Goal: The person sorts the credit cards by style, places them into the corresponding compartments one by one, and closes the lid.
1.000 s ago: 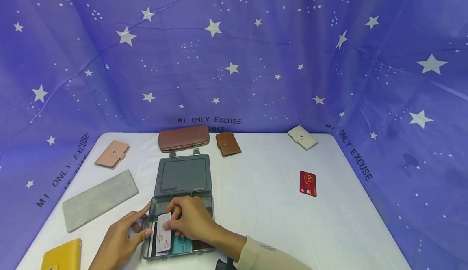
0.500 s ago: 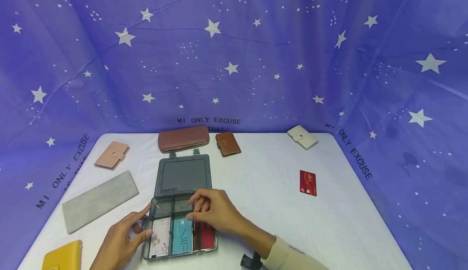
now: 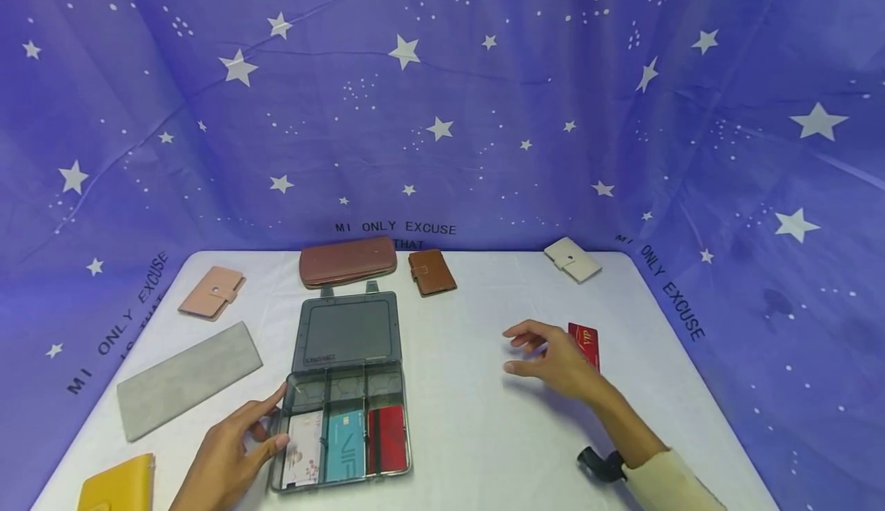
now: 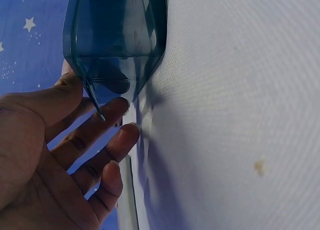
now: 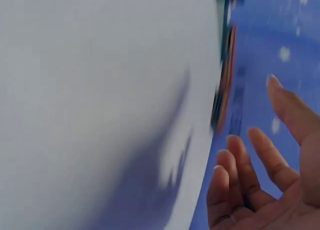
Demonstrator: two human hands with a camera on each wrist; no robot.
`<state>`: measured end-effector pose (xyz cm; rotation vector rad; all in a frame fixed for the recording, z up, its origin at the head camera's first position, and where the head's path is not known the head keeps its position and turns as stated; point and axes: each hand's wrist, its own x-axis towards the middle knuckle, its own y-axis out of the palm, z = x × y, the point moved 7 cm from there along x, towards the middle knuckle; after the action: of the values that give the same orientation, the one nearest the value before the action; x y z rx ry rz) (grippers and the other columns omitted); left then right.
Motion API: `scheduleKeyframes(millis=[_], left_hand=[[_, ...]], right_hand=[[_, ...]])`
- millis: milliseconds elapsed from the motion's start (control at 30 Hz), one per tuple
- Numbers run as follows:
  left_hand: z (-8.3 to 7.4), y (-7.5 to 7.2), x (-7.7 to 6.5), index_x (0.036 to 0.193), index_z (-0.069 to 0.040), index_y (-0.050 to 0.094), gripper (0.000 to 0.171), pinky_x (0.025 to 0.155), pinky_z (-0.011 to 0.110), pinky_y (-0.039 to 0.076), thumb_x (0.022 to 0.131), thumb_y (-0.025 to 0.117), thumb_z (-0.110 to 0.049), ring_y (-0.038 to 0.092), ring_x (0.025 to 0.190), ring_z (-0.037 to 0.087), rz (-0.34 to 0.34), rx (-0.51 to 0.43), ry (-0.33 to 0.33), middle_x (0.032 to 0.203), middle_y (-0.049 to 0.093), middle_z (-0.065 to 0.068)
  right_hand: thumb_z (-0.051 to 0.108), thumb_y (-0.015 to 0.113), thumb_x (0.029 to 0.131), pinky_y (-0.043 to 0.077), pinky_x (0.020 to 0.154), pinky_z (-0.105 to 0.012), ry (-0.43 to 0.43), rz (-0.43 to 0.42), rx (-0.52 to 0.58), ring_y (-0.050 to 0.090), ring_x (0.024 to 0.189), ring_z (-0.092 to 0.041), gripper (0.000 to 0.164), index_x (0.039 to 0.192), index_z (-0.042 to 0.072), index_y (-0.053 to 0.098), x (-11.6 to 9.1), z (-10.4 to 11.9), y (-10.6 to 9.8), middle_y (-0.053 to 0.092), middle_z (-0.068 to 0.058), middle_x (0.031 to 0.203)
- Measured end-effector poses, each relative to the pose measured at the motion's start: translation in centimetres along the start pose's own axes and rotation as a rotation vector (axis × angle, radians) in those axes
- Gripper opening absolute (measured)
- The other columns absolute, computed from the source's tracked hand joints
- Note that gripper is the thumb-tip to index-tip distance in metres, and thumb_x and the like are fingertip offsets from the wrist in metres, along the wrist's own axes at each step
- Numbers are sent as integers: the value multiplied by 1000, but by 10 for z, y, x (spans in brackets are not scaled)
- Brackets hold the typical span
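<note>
A dark translucent plastic case [image 3: 346, 332] lies with its lid folded back. In its compartments are a white patterned card [image 3: 303, 446], a teal card [image 3: 346, 449] and a red card with a dark stripe [image 3: 394, 438]. My left hand [image 3: 224, 453] holds the case at its left side, thumb on the near rim and index finger at the far corner. In the left wrist view, the case's corner [image 4: 117, 64] sits between thumb and fingers. My right hand [image 3: 553, 361] hovers above the table, holding nothing, fingers loosely bent. It partly covers a red VIP card [image 3: 586, 340].
Along the back lie a maroon wallet [image 3: 348, 261], a brown card holder [image 3: 432, 273] and a cream card holder [image 3: 572, 259]. On the left are a pink card holder [image 3: 212, 293], a grey long wallet [image 3: 190, 380] and a yellow wallet [image 3: 119, 484]. A starry curtain [image 3: 442, 96] surrounds the table.
My right hand has let go of the white card, which now lies in the left compartment. The hand has moved right, out to the red VIP card. My left hand stays on the case.
</note>
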<state>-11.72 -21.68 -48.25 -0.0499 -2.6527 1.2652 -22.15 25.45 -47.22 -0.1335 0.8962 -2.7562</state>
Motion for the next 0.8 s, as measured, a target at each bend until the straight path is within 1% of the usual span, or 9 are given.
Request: scheduleKeyframes(millis=[100, 200, 300, 367, 467, 567, 700, 800], left_hand=[[0, -1, 0, 141, -19, 58, 67, 52, 20, 37, 80, 83, -21, 45, 66, 0, -3, 1, 5, 87, 59, -11], [1, -1, 1, 142, -20, 57, 67, 52, 20, 36, 80, 83, -22, 43, 64, 1, -2, 1, -2, 86, 58, -10], [2, 0, 0, 142, -21, 57, 67, 53, 20, 36, 80, 83, -22, 43, 65, 0, 9, 2, -20, 86, 58, -10], [3, 1, 0, 142, -21, 57, 67, 53, 20, 36, 79, 83, -21, 43, 66, 0, 12, 4, -25, 87, 58, -11], [3, 1, 0, 142, -21, 57, 68, 54, 20, 36, 79, 83, -21, 44, 67, 0, 11, 9, -24, 87, 58, -11], [3, 1, 0, 142, -21, 57, 68, 54, 20, 36, 79, 83, -21, 45, 68, 0, 10, 11, -22, 88, 58, -11], [2, 1, 0, 142, -21, 57, 68, 54, 20, 36, 80, 83, -23, 46, 70, -1, 6, 10, -17, 89, 59, -11], [2, 1, 0, 142, -20, 57, 67, 54, 20, 36, 80, 83, -22, 47, 70, -1, -1, 8, -3, 90, 59, -11]], right_hand=[[31, 89, 73, 50, 71, -25, 20, -63, -130, 62, 90, -28, 53, 118, 13, 69, -5, -24, -36, 69, -10, 104], [31, 89, 74, 49, 69, -27, 79, -103, -261, 59, 92, -28, 56, 121, 11, 67, -11, -46, -67, 67, -12, 106], [33, 88, 75, 50, 69, -32, 175, -122, -349, 57, 99, -32, 60, 125, 9, 64, -18, -66, -89, 62, -18, 113], [36, 87, 76, 50, 70, -37, 218, -120, -383, 55, 101, -36, 64, 127, 7, 62, -21, -76, -98, 59, -22, 116], [41, 86, 75, 48, 72, -40, 248, -113, -399, 52, 101, -36, 68, 126, 5, 61, -24, -87, -102, 55, -24, 115], [42, 86, 75, 43, 72, -38, 246, -106, -389, 49, 98, -33, 67, 122, 3, 60, -23, -92, -99, 52, -22, 110], [37, 87, 75, 39, 72, -35, 232, -105, -379, 48, 95, -30, 57, 112, 1, 61, -19, -89, -90, 51, -18, 104], [30, 87, 76, 39, 70, -33, 231, -97, -340, 49, 91, -27, 50, 107, 3, 58, -16, -82, -82, 52, -14, 100]])
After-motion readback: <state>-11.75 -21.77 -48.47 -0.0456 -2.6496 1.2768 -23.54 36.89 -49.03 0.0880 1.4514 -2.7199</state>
